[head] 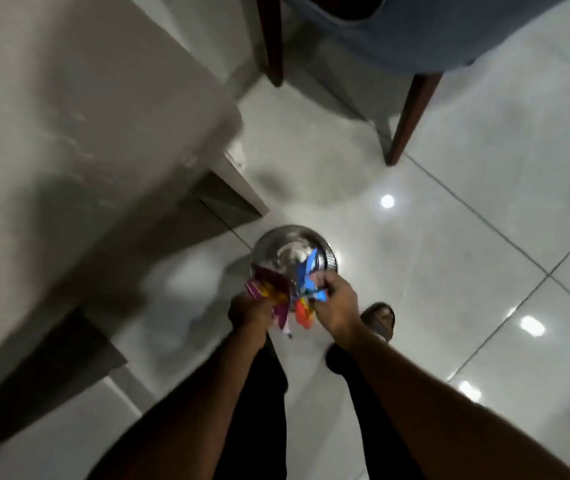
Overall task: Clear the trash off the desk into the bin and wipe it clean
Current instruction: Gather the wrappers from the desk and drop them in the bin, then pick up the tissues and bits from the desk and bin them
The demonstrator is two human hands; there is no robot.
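A round shiny metal bin [287, 249] stands on the tiled floor just below my hands; its domed lid looks closed. My left hand [249, 311] grips a purple and yellow wrapper [266, 287]. My right hand [337, 304] grips blue and orange wrappers [308, 289]. Both bunches of wrappers hang over the near edge of the bin. The pale desk [86, 133] fills the left side of the view, and the part I see is blurred.
A blue upholstered chair [450, 32] with dark wooden legs [411, 119] stands at the top right. My foot in a sandal [379, 320] rests on the glossy floor tiles [484, 237] right of the bin. My dark trouser legs are below the hands.
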